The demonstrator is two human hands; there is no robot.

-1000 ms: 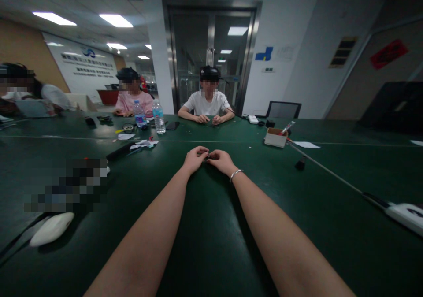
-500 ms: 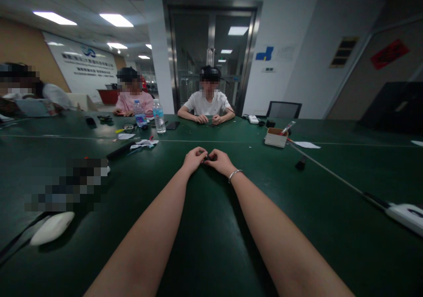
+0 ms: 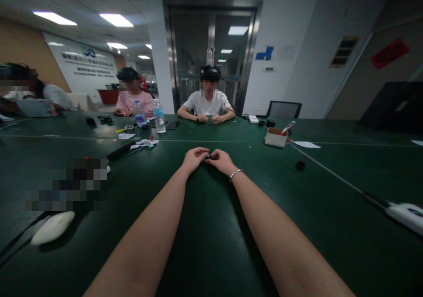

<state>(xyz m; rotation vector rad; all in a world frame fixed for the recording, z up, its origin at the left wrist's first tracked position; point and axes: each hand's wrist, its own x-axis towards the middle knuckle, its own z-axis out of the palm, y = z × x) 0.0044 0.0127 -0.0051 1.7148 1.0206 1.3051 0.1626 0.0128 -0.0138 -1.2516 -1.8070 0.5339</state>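
Note:
Both forearms reach forward over the dark green table (image 3: pixel 211 239). Between my fingertips is a small dark object (image 3: pixel 208 156), too small to name, with a lighter grey spot on it. My left hand (image 3: pixel 194 159) is closed in a pinch at its left side, fingers curled over the top. From the right, my right hand (image 3: pixel 220 160) pinches the same piece between thumb and forefinger. A silver bracelet (image 3: pixel 235 174) circles my right wrist. Most of the small piece is hidden by the fingers.
Across the table sits a person in white (image 3: pixel 209 101); another in pink (image 3: pixel 135 98) sits further left. Water bottles (image 3: pixel 159 117) stand near a phone (image 3: pixel 172 125). A small box (image 3: pixel 276 137) lies right, a white mouse-like device (image 3: pixel 53 228) left, and a cable (image 3: pixel 330 169) crosses the right side.
My fingers have shifted slightly on the small dark object, and a lighter part of it now shows. My left fingertips extend a little further right. The arms stay in place.

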